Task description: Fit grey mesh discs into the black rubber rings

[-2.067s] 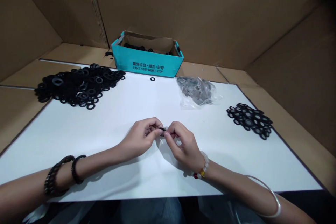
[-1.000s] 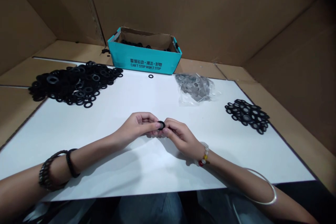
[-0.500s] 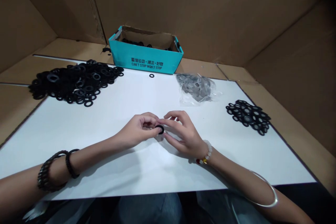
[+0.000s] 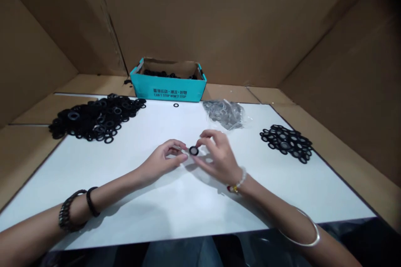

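A small black ring washer (image 4: pixel 194 150) with a grey disc filling its middle is held up over the white table. The fingertips of my right hand (image 4: pixel 219 156) pinch it by its edge. Just left of it, my left hand (image 4: pixel 166 156) has thumb and forefinger apart, their tips close beside the washer; whether they still touch it is hard to see. To the right lies a heap of black washers (image 4: pixel 286 142) with grey centres. A clear plastic bag (image 4: pixel 225 112) of grey discs lies beyond my right hand.
A big pile of plain black rings (image 4: pixel 97 119) covers the table's left back corner. Behind stands a turquoise box (image 4: pixel 169 87) with black rings inside, and one loose ring (image 4: pixel 176 105) lies before it. Cardboard walls (image 4: pixel 200 21) enclose the white table (image 4: pixel 125 212).
The washer has passed from my left fingers into my right fingertips, and its grey centre now shows. My left thumb and finger have drawn back slightly. The camera view has tilted up.
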Demonstrator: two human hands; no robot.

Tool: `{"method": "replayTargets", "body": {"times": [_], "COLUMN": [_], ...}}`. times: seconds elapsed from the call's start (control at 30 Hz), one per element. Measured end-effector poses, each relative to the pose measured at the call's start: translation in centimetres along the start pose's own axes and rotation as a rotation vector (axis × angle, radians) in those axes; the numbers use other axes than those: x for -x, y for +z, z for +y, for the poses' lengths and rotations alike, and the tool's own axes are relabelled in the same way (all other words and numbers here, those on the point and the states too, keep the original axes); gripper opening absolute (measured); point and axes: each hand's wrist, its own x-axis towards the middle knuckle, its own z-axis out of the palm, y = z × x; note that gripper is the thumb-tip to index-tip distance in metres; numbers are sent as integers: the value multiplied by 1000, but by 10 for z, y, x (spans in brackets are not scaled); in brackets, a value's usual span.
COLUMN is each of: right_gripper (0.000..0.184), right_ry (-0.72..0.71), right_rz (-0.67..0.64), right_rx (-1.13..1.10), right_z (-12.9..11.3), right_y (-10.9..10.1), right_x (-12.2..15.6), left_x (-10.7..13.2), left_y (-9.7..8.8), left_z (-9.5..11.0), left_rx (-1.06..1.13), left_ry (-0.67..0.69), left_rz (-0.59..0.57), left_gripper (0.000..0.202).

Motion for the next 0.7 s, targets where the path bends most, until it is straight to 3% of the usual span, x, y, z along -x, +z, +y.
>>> {"method": "replayTargets", "body": {"times": [0.07, 0.2, 0.23, 0.33, 0.5, 0.7], "right_gripper": [16, 23, 23, 26, 28, 26], "right_ry": [152, 703, 846, 992, 1022, 878], "right_rz": [38, 69, 99, 128, 127, 286], "right_rx": [203, 492, 538, 572, 531, 499], "right_z": [35, 128, 149, 193, 214, 191], "right_y": [-23, -81, -93, -115, -118, -113], "right_x": [-4, 18, 30, 65, 91, 66], "left_x": [-19, -79, -94, -128, -146, -141], "left_y": [-17, -55, -61, -67, -55, -51], "left_z": [5, 18, 20, 24, 24, 32], "left_rx": [-206, -783, -815, -822, -684, -397], "left_ry": [72, 249, 255, 267, 237, 154], "left_rz": [103, 326, 339, 362, 377, 392], "left_gripper": [24, 15, 15, 14, 9, 8]}}
